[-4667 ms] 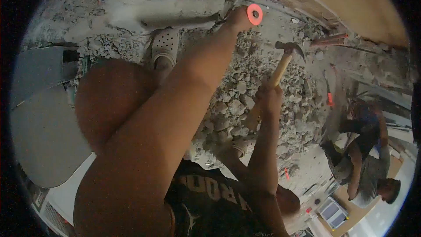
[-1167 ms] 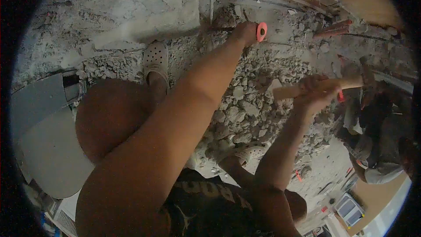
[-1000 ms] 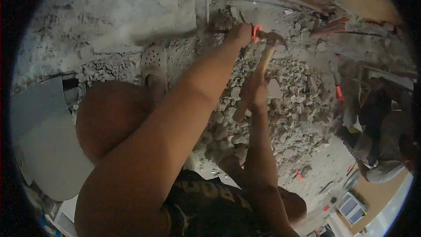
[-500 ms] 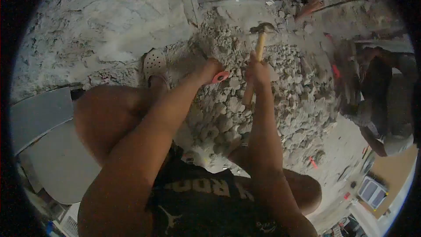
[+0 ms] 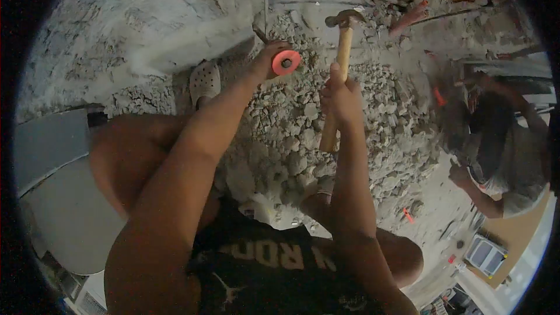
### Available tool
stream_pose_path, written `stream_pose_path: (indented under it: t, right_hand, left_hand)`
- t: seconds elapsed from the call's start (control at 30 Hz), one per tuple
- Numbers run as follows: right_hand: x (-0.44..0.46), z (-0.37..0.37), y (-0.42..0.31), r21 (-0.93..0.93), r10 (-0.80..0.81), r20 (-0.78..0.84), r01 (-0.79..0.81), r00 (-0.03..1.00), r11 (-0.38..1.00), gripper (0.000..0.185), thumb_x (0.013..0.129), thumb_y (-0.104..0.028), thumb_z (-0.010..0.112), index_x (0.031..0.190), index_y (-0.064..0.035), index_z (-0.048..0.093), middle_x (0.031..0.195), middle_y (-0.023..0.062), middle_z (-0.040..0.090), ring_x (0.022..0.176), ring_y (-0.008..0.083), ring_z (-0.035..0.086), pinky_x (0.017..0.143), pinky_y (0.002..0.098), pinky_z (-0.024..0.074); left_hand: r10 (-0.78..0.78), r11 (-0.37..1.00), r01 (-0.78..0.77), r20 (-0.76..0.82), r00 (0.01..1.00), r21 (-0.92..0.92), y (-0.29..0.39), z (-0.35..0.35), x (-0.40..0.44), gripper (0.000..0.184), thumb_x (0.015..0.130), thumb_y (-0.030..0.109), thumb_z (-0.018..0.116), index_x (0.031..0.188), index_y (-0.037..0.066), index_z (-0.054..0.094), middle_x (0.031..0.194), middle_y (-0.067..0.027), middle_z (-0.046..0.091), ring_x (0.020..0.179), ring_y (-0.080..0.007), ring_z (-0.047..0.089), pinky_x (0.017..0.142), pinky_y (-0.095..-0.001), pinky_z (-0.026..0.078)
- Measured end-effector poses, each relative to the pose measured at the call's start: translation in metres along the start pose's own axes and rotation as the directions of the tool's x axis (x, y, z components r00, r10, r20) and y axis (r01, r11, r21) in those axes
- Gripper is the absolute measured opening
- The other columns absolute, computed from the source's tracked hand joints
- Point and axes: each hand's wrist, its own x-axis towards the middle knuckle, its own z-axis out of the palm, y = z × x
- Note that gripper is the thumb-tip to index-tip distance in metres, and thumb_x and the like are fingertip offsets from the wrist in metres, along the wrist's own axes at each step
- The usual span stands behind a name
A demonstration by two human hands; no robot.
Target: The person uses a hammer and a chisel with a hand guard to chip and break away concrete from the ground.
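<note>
My left hand (image 5: 272, 58) is closed around a chisel (image 5: 261, 35) with a round pink-orange hand guard (image 5: 286, 63). The chisel's dark shaft points up and left, near the edge of a pale concrete block (image 5: 192, 46). My right hand (image 5: 342, 99) grips the wooden handle of a claw hammer (image 5: 345, 46), its head up and away from the chisel. Broken rubble (image 5: 385, 122) lies under and around both hands.
At the right another person (image 5: 507, 140) bends over the ground. A red-handled tool (image 5: 438, 96) lies near them. Reddish pipes (image 5: 410, 17) are at the top right, grey boards (image 5: 64, 210) at the left, and a plastic organizer box (image 5: 486, 255) at the lower right.
The chisel has left the spot below the top wall and moved left with my left hand. The hammer, earlier swung out right and then at the guard, is now held upright apart from it.
</note>
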Motion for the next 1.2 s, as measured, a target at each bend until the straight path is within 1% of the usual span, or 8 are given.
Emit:
stream_pose_path:
  t: [0.1, 0.2, 0.3, 0.37, 0.6, 0.97, 1.1, 1.2]
  right_hand:
    - [-0.012, 0.012, -0.013, 0.038, -0.034, -0.020, 0.034, 0.999, 0.999, 0.045, 0.090, -0.049, 0.058, 0.076, -0.0076, 0.048, 0.055, -0.0001, 0.046, 0.042, 0.0102, 0.045, 0.037, 0.0266, 0.0375]
    - [-0.014, 0.021, -0.016, 0.084, -0.080, -0.009, 0.080, 0.997, 0.993, 0.040, 0.092, -0.045, 0.056, 0.077, -0.0096, 0.045, 0.055, -0.0021, 0.044, 0.041, 0.0085, 0.042, 0.036, 0.0251, 0.0348]
    - [-0.012, 0.029, -0.016, 0.102, -0.141, 0.031, 0.137, 0.989, 0.985, 0.038, 0.094, -0.042, 0.055, 0.077, -0.0107, 0.044, 0.054, -0.0031, 0.042, 0.040, 0.0075, 0.040, 0.036, 0.0247, 0.0338]
    - [-0.013, 0.032, -0.017, 0.089, -0.172, 0.036, 0.169, 0.984, 0.982, 0.037, 0.095, -0.042, 0.054, 0.077, -0.0111, 0.043, 0.054, -0.0036, 0.042, 0.040, 0.0071, 0.039, 0.036, 0.0248, 0.0336]
    - [-0.015, 0.040, -0.013, 0.078, -0.191, 0.077, 0.185, 0.978, 0.980, 0.037, 0.093, -0.043, 0.057, 0.079, -0.0116, 0.044, 0.056, -0.0036, 0.044, 0.044, 0.0066, 0.042, 0.038, 0.0238, 0.0352]
    - [-0.016, 0.037, -0.006, 0.073, -0.129, 0.044, 0.126, 0.991, 0.989, 0.040, 0.091, -0.042, 0.061, 0.073, -0.0082, 0.049, 0.056, -0.0035, 0.047, 0.046, 0.0055, 0.044, 0.041, 0.0242, 0.0351]
    - [-0.017, 0.037, -0.012, 0.067, -0.125, 0.056, 0.121, 0.991, 0.990, 0.039, 0.092, -0.041, 0.060, 0.074, -0.0079, 0.049, 0.057, -0.0033, 0.047, 0.046, 0.0056, 0.044, 0.041, 0.0247, 0.0359]
    - [-0.017, 0.037, -0.014, 0.023, -0.120, 0.064, 0.118, 0.991, 0.993, 0.039, 0.092, -0.041, 0.060, 0.076, -0.0070, 0.050, 0.058, -0.0031, 0.049, 0.049, 0.0050, 0.045, 0.043, 0.0240, 0.0368]
  left_hand:
    - [0.194, 0.884, -0.173, -0.005, 0.981, 0.435, 0.004, 0.005, 0.003, 0.021, 0.085, 0.015, 0.063, 0.103, 0.005, 0.056, 0.101, -0.0065, 0.057, 0.095, -0.0201, 0.058, 0.082, -0.0351, 0.050]
    - [0.649, 0.267, -0.720, 0.433, 0.626, 0.641, -0.005, 0.002, 0.004, 0.020, 0.082, 0.013, 0.066, 0.097, 0.007, 0.055, 0.095, -0.0047, 0.054, 0.090, -0.0220, 0.054, 0.083, -0.0385, 0.048]
    - [0.571, 0.379, -0.688, 0.429, 0.700, 0.619, 0.005, -0.007, -0.001, 0.021, 0.078, 0.010, 0.070, 0.094, 0.010, 0.056, 0.091, -0.0039, 0.053, 0.088, -0.0234, 0.052, 0.083, -0.0399, 0.045]
    - [0.570, 0.086, -0.745, 0.580, 0.581, 0.662, 0.008, -0.016, -0.003, 0.020, 0.077, 0.008, 0.069, 0.093, 0.011, 0.058, 0.092, -0.0036, 0.053, 0.089, -0.0222, 0.052, 0.080, -0.0356, 0.044]
    - [0.765, 0.183, -0.531, 0.220, 0.605, 0.828, -0.039, -0.012, -0.040, 0.018, 0.079, 0.008, 0.068, 0.094, 0.011, 0.058, 0.097, -0.0039, 0.053, 0.092, -0.0215, 0.052, 0.080, -0.0361, 0.045]
    - [0.847, 0.118, -0.444, 0.144, 0.512, 0.888, -0.039, -0.002, -0.031, 0.016, 0.083, 0.008, 0.064, 0.097, 0.011, 0.058, 0.105, -0.0044, 0.053, 0.096, -0.0201, 0.054, 0.080, -0.0368, 0.046]
    - [0.692, 0.569, -0.468, -0.087, 0.717, 0.676, -0.031, -0.010, -0.020, 0.014, 0.086, 0.009, 0.063, 0.098, 0.010, 0.058, 0.110, -0.0047, 0.052, 0.099, -0.0198, 0.054, 0.079, -0.0372, 0.047]
    - [0.796, 0.507, -0.583, -0.084, 0.600, 0.635, -0.041, -0.030, -0.004, 0.010, 0.088, 0.012, 0.062, 0.096, 0.007, 0.060, 0.105, -0.0056, 0.056, 0.095, -0.0207, 0.057, 0.076, -0.0346, 0.048]
